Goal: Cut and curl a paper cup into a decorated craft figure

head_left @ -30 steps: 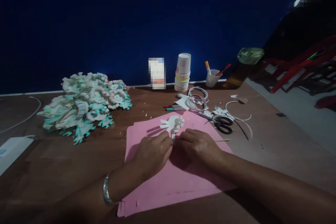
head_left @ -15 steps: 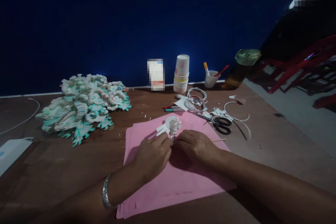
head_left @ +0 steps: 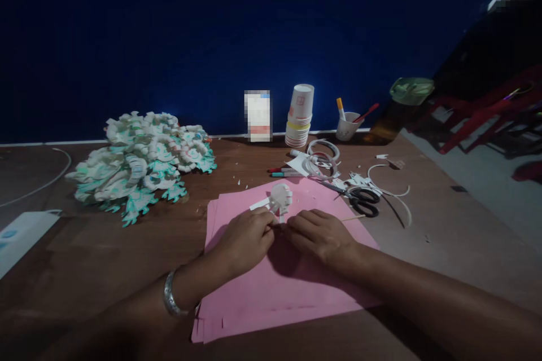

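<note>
Over a stack of pink paper sheets (head_left: 313,293), my left hand (head_left: 249,237) and my right hand (head_left: 324,237) meet at a white paper cutout (head_left: 280,198) with curled strips along its edge. Both hands are closed, fingertips pinching the cutout's near strips. The exact grip is partly hidden behind the fingers. One straight strip of it sticks out to the left, above my left hand. Near my right hand, a thin stick (head_left: 353,218) lies on the pink paper. Black-handled scissors (head_left: 365,202) rest to the right.
A heap of white and green paper cutouts (head_left: 141,163) lies left. Behind stand stacked paper cups (head_left: 298,115) and a cup of pens (head_left: 348,127). Tape rolls (head_left: 322,159), markers (head_left: 284,173) and paper scraps (head_left: 358,181) lie nearby. A white power strip (head_left: 25,240) sits at far left.
The cutout has turned slightly in my fingers, and fewer straight strips show at its left. The whole view has shifted a little, so things appear further right.
</note>
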Available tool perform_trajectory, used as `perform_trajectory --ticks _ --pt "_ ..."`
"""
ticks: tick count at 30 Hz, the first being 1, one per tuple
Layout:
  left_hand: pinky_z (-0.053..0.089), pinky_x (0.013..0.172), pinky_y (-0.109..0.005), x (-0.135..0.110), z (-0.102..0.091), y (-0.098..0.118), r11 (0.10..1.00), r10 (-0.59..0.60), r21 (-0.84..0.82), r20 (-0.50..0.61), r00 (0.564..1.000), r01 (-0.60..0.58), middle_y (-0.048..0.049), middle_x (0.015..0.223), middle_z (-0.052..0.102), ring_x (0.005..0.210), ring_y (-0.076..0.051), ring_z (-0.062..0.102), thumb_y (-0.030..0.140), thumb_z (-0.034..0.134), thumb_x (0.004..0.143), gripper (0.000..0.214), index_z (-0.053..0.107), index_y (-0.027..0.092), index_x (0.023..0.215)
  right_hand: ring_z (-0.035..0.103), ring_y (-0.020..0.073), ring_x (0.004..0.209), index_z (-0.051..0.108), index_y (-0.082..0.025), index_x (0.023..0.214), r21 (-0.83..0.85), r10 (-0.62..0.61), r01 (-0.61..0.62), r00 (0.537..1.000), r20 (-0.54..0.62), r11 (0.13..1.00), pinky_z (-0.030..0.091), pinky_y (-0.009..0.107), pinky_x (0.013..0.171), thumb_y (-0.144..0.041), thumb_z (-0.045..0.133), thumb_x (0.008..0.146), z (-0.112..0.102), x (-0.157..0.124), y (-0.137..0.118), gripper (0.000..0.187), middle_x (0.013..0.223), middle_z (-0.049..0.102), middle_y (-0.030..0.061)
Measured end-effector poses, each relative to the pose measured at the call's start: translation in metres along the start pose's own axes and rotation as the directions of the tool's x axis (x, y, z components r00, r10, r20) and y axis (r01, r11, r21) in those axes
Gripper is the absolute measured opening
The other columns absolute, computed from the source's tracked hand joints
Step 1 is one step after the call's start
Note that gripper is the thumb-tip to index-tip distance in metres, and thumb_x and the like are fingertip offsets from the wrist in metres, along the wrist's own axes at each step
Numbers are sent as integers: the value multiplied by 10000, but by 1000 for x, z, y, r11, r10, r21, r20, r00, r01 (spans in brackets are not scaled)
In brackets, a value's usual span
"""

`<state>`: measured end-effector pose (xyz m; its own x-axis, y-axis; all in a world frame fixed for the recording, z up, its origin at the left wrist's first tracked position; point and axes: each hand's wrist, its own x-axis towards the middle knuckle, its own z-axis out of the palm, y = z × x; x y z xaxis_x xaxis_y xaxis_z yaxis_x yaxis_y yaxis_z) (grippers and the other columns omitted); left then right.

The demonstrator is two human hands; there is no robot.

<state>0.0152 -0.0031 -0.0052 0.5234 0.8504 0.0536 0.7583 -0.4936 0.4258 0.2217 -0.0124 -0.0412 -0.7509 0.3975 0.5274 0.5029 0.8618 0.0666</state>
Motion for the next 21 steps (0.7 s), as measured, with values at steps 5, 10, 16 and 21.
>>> perform_trajectory --ticks 5,10,16,21 --pt "444 632 -281 -2 1 1 999 1 40 -22 1000 0 4 808 684 736 -166 618 45 517 828 205 639 201 775 533 182 702 674 -122 850 28 57 -56 998 -9 998 407 315 625 -64 492 971 7 1 -1 226 786 640 58" --pt "452 599 -290 -10 3 0 927 254 303 -71 965 -222 -20 857 651 764 -180 611 102 523 910 154 622 198 841 569 194 773 667 -134 898 78 174 -180 981 83 981 451 318 699 -47 500 947 11 3 -1 195 841 659 70" --pt "431 513 -308 -14 11 -6 753 503 530 -80 860 -391 -14 758 620 611 -172 568 62 468 921 206 626 172 847 568 229 810 639 -125 861 23 236 -248 944 231 968 443 356 740 -34 585 876 10 6 -2 107 882 668 97" --pt "514 613 -336 -10 14 -8 796 433 481 -27 901 -368 -39 822 649 685 -194 607 82 481 923 174 639 149 893 552 220 781 627 -136 875 62 271 -289 941 202 955 426 347 732 -52 612 843 8 4 -2 91 869 653 84"
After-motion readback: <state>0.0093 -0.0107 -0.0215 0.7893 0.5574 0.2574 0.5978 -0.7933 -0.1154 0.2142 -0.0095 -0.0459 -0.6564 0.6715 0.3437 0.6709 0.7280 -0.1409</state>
